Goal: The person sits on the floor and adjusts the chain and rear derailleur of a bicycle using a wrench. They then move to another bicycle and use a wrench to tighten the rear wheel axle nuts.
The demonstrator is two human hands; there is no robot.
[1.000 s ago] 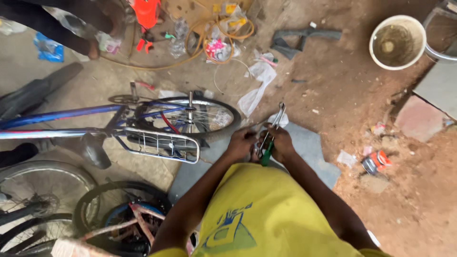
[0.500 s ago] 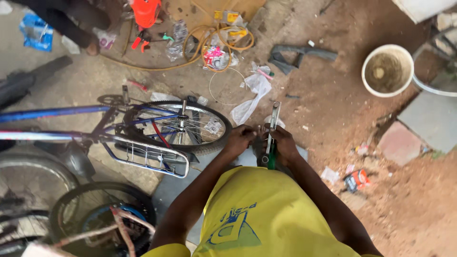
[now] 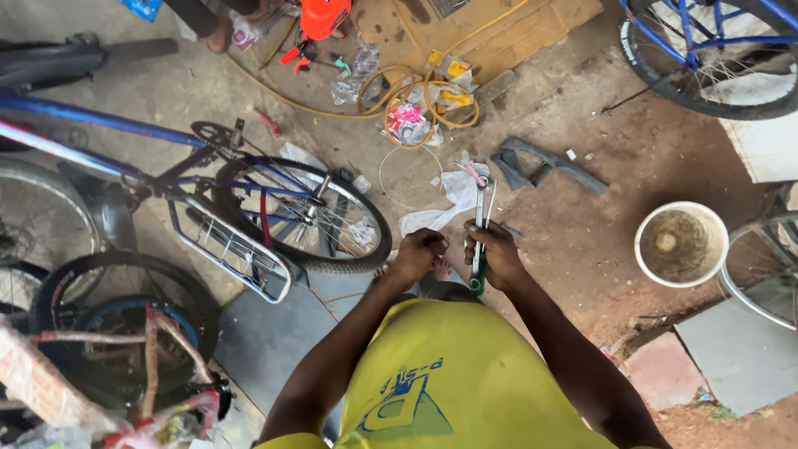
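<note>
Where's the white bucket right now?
In the head view the white bucket sits on the dirt floor at the right, to the right of the right hand holding the green-handled tool, beside a bare wheel rim.

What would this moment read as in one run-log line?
right hand: grips green-handled pliers, tip pointing away | left hand: fisted beside it, contents hidden | left of hands: blue bicycle | right: white bucket on dirt
</note>
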